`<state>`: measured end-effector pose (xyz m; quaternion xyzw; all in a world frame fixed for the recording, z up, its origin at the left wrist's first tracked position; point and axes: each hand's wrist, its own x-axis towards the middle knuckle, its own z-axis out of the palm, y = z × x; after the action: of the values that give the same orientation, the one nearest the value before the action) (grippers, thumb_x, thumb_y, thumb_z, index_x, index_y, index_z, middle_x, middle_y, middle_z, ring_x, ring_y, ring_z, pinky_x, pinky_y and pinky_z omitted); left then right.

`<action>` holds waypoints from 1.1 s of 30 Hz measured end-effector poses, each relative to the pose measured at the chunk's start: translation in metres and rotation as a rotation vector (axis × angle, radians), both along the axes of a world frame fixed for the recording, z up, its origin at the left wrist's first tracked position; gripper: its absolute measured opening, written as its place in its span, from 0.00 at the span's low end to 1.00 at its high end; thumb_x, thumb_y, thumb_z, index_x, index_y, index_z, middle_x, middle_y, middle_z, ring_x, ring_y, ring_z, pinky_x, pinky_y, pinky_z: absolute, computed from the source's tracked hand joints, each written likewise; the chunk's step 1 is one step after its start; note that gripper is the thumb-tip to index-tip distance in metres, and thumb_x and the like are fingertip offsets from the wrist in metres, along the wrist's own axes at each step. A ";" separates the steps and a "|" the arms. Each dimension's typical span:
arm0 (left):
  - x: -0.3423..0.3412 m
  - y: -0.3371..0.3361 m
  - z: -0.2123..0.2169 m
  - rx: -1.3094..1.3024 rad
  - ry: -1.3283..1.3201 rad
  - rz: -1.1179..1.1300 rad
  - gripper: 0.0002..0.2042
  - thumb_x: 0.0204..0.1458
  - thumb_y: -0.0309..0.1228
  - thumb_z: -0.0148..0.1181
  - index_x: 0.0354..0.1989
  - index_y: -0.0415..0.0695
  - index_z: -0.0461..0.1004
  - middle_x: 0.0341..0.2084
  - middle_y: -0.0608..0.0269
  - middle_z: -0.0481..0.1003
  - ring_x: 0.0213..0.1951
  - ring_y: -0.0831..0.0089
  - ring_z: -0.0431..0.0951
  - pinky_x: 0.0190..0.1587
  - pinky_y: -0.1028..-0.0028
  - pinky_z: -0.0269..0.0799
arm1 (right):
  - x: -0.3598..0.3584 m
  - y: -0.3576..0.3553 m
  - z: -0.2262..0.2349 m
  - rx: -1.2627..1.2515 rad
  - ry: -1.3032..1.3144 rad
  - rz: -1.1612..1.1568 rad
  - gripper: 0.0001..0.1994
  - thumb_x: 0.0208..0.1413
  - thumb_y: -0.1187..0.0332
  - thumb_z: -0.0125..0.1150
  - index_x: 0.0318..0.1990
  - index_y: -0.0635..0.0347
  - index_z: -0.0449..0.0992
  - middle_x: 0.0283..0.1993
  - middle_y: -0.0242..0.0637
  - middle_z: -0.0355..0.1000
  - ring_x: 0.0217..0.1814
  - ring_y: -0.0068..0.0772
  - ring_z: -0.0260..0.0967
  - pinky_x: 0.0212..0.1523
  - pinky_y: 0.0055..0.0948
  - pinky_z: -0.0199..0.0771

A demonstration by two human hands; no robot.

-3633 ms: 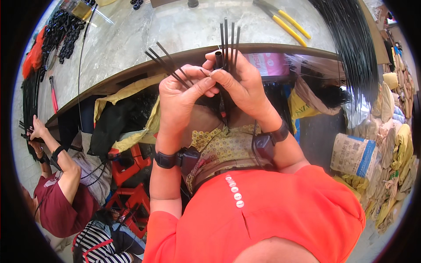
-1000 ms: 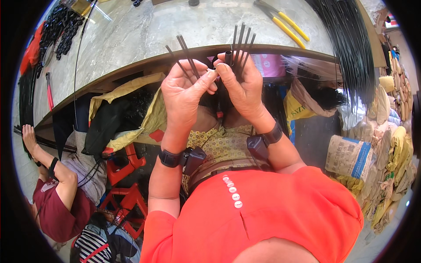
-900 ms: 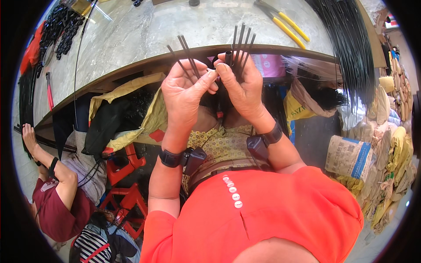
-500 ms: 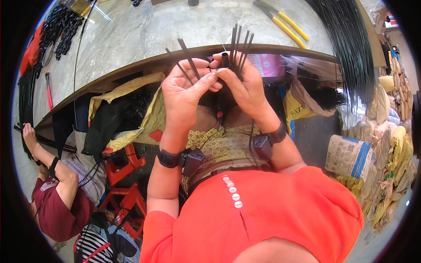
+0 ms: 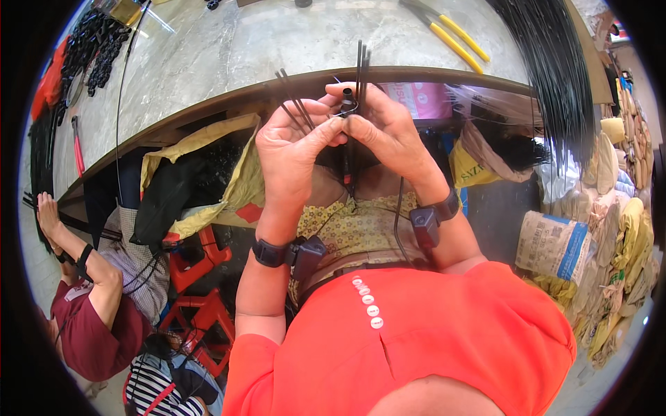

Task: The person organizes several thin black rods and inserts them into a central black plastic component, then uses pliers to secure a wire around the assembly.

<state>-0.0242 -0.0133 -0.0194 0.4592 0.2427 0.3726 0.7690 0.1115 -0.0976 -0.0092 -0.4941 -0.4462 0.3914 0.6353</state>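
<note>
"Where is the black tube (image 5: 347, 98) in all this?"

"Upper middle of the frame, between the left hand (image 5: 290, 144) and the right hand (image 5: 386, 130), its open mouth toward the top edge. Its long axis runs nearly straight up the frame, and something dark carries on below the hands; I cannot tell if it is the same piece"

"Which hand is nearer?"

"The right. Its fingers are curled about the tube, forefinger behind the mouth, thumb in front and a little below. The left thumb and forefinger pinch together just to the lower left of the mouth, beside a thin shiny strand (image 5: 355, 109) that bends around the tube. Whether they grip its end is too small to tell"

"And the left hand's other fingers?"

"Clasping a few dark rods (image 5: 298, 101), which lean toward the upper left. More straight sticks (image 5: 359, 66) stand up by the right hand, just right of the tube, nearly in line with it"

"Anything past the hands?"

"The grey counter (image 5: 229, 59) across the top, yellow-handled pliers (image 5: 454, 43) on it at upper right, and a sheaf of black strands (image 5: 558, 87) hanging over its edge beyond them"
</note>
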 end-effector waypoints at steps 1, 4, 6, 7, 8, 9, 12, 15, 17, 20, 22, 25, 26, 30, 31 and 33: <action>0.000 0.001 -0.002 -0.002 -0.021 0.011 0.09 0.51 0.16 0.65 0.39 0.36 0.75 0.34 0.55 0.80 0.30 0.74 0.81 0.35 0.77 0.78 | -0.001 0.001 0.001 -0.005 0.025 -0.005 0.14 0.66 0.69 0.54 0.55 0.67 0.70 0.42 0.34 0.75 0.38 0.15 0.69 0.42 0.19 0.73; 0.001 -0.001 0.003 -0.011 0.002 -0.017 0.07 0.52 0.16 0.63 0.39 0.35 0.76 0.37 0.53 0.80 0.31 0.73 0.82 0.36 0.77 0.79 | -0.001 0.002 -0.006 -0.059 0.007 -0.090 0.13 0.65 0.70 0.55 0.54 0.67 0.71 0.42 0.34 0.75 0.40 0.17 0.70 0.43 0.21 0.74; 0.001 -0.001 0.005 -0.003 0.031 -0.031 0.07 0.53 0.17 0.63 0.40 0.34 0.76 0.39 0.51 0.80 0.32 0.72 0.82 0.37 0.77 0.79 | 0.000 0.004 -0.010 -0.027 -0.057 -0.144 0.13 0.65 0.70 0.56 0.54 0.67 0.71 0.43 0.35 0.75 0.42 0.19 0.72 0.44 0.22 0.74; 0.001 -0.001 0.006 0.001 0.045 -0.038 0.07 0.54 0.18 0.62 0.40 0.34 0.76 0.41 0.50 0.80 0.33 0.72 0.82 0.37 0.77 0.79 | 0.001 0.004 -0.011 -0.011 -0.089 -0.171 0.13 0.65 0.70 0.56 0.54 0.67 0.71 0.43 0.36 0.75 0.43 0.20 0.72 0.44 0.22 0.74; 0.001 -0.002 0.005 0.014 0.036 -0.030 0.06 0.54 0.18 0.62 0.40 0.34 0.77 0.42 0.49 0.80 0.33 0.73 0.82 0.37 0.77 0.79 | 0.001 0.004 -0.011 -0.012 -0.098 -0.160 0.14 0.65 0.70 0.56 0.54 0.67 0.71 0.44 0.36 0.76 0.45 0.21 0.73 0.45 0.23 0.74; 0.001 -0.002 0.005 0.027 0.026 -0.022 0.06 0.55 0.19 0.61 0.41 0.33 0.77 0.43 0.49 0.79 0.32 0.73 0.82 0.36 0.77 0.79 | 0.001 0.003 -0.010 -0.013 -0.108 -0.151 0.14 0.65 0.70 0.56 0.54 0.66 0.71 0.44 0.37 0.76 0.46 0.22 0.73 0.46 0.23 0.74; 0.001 -0.003 0.001 0.080 0.015 -0.001 0.06 0.56 0.19 0.61 0.41 0.34 0.77 0.44 0.49 0.79 0.31 0.75 0.81 0.35 0.79 0.77 | 0.002 0.004 -0.013 0.008 -0.104 -0.118 0.15 0.64 0.70 0.57 0.55 0.66 0.70 0.46 0.37 0.76 0.48 0.23 0.73 0.49 0.24 0.74; 0.001 -0.004 0.001 0.166 0.061 0.005 0.05 0.57 0.20 0.59 0.40 0.35 0.75 0.34 0.57 0.79 0.29 0.76 0.79 0.35 0.80 0.75 | 0.004 0.001 -0.009 -0.013 -0.056 -0.054 0.17 0.64 0.70 0.56 0.58 0.66 0.68 0.48 0.38 0.75 0.52 0.24 0.72 0.53 0.24 0.72; 0.000 -0.005 0.003 0.196 0.078 0.007 0.03 0.58 0.21 0.58 0.40 0.36 0.74 0.29 0.62 0.78 0.28 0.77 0.77 0.35 0.80 0.73 | 0.006 0.000 -0.007 -0.005 0.021 -0.002 0.19 0.64 0.71 0.56 0.61 0.65 0.66 0.50 0.38 0.74 0.54 0.25 0.71 0.55 0.25 0.71; -0.004 -0.004 0.002 0.198 0.061 -0.003 0.02 0.59 0.22 0.58 0.39 0.37 0.73 0.31 0.63 0.76 0.29 0.79 0.75 0.35 0.80 0.72 | 0.010 -0.003 -0.008 0.039 0.143 0.060 0.21 0.64 0.73 0.54 0.64 0.64 0.63 0.52 0.39 0.73 0.57 0.27 0.70 0.58 0.26 0.69; -0.007 -0.004 -0.001 0.211 0.053 -0.015 0.02 0.59 0.22 0.57 0.39 0.38 0.73 0.33 0.62 0.76 0.30 0.79 0.75 0.35 0.79 0.72 | 0.016 -0.007 -0.007 0.027 0.159 0.089 0.22 0.64 0.73 0.53 0.65 0.64 0.61 0.53 0.40 0.72 0.58 0.27 0.69 0.60 0.27 0.69; -0.008 -0.007 -0.002 0.232 0.035 -0.003 0.03 0.59 0.21 0.57 0.39 0.37 0.73 0.35 0.61 0.75 0.30 0.79 0.75 0.35 0.79 0.72 | 0.014 -0.007 -0.014 -0.009 0.149 0.044 0.21 0.64 0.74 0.54 0.63 0.65 0.63 0.52 0.39 0.72 0.58 0.26 0.69 0.59 0.27 0.69; -0.008 -0.008 -0.002 0.227 0.055 0.007 0.04 0.58 0.21 0.56 0.40 0.36 0.73 0.34 0.61 0.75 0.30 0.78 0.75 0.35 0.78 0.72 | 0.013 -0.007 -0.015 -0.004 0.170 0.043 0.21 0.64 0.74 0.54 0.63 0.65 0.63 0.51 0.38 0.72 0.57 0.26 0.70 0.59 0.26 0.69; -0.010 -0.009 -0.004 0.254 0.084 0.016 0.05 0.58 0.21 0.56 0.41 0.36 0.72 0.35 0.60 0.75 0.31 0.77 0.75 0.36 0.76 0.73 | 0.011 -0.005 -0.019 0.012 0.202 0.029 0.19 0.62 0.75 0.56 0.61 0.65 0.65 0.49 0.37 0.73 0.55 0.24 0.70 0.58 0.25 0.70; -0.010 -0.009 -0.004 0.255 0.059 0.008 0.04 0.58 0.21 0.56 0.41 0.37 0.72 0.36 0.59 0.74 0.31 0.77 0.74 0.36 0.76 0.73 | 0.012 -0.006 -0.019 0.016 0.197 0.022 0.19 0.62 0.76 0.56 0.60 0.65 0.66 0.49 0.37 0.73 0.55 0.24 0.71 0.58 0.25 0.70; -0.011 -0.009 -0.005 0.254 0.009 -0.004 0.04 0.58 0.21 0.56 0.40 0.38 0.71 0.37 0.58 0.73 0.31 0.76 0.74 0.36 0.75 0.73 | 0.015 -0.007 -0.018 0.003 0.170 0.030 0.19 0.61 0.77 0.56 0.59 0.65 0.67 0.48 0.37 0.73 0.53 0.22 0.72 0.55 0.24 0.72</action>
<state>-0.0347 -0.0225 -0.0248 0.5551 0.1962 0.3969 0.7042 0.1260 -0.1051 -0.0277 -0.4514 -0.3986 0.4410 0.6655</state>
